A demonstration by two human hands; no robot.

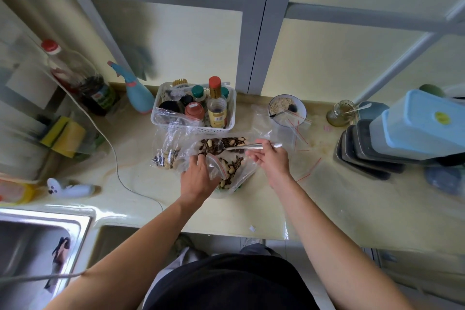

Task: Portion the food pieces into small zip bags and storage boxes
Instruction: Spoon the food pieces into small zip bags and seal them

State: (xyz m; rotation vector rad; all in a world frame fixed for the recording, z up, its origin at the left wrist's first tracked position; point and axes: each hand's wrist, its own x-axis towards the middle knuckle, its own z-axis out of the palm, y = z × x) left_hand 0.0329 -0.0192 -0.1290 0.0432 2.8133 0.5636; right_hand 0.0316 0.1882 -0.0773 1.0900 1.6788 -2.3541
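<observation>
A large clear bag (235, 158) of mixed sunflower seeds and peanuts lies open on the yellow counter (314, 206). My left hand (198, 176) pinches a small zip bag (216, 165) with a red strip at the big bag's near side. My right hand (270, 161) grips a metal spoon (241, 146) by its handle; its bowl, loaded with seeds and a peanut, hovers over the big bag. A filled small bag (166, 157) lies to the left. Empty zip bags (294, 128) lie to the right. Stacked storage boxes (402, 133) stand at the far right.
A white basket (193, 123) of bottles stands just behind the bags. A bowl of oats (286, 109) and a glass jar (341, 113) sit at the back right. A blue spray bottle (137, 93), sponges (64, 136), a white cable (115, 158) and the sink (37, 246) are at the left.
</observation>
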